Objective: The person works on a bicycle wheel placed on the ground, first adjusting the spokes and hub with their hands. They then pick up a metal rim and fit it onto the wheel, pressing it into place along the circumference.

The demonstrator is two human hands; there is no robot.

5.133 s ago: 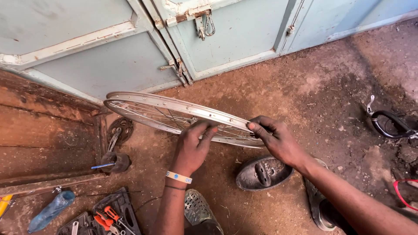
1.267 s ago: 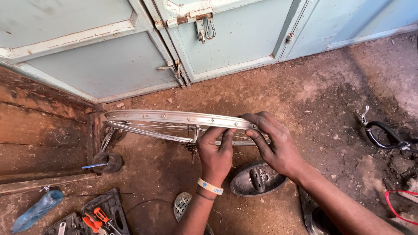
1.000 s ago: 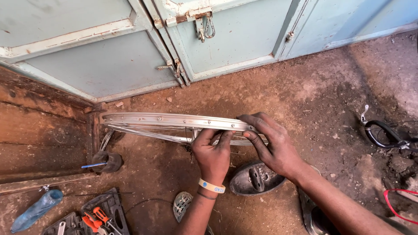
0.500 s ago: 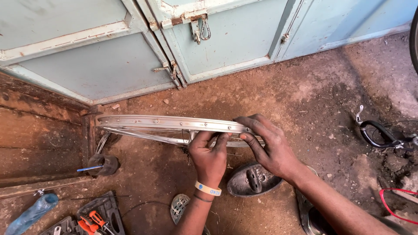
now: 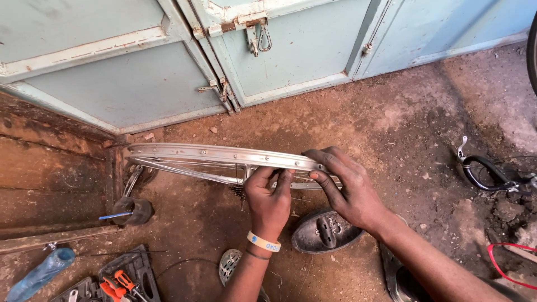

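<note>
1. Where the frame ends nearest the person: open tool case (image 5: 126,274) with orange-handled screwdrivers, blue plastic bottle (image 5: 39,274), both on the dirt floor (image 5: 425,123).
2. Further out: left hand (image 5: 269,196) clamped on the near edge of the silver bicycle rim (image 5: 212,154); right hand (image 5: 347,187) gripping it just beside.
3. Under the hands: black saddle (image 5: 324,232).
4. Farthest: pale blue doors (image 5: 302,50).
</note>
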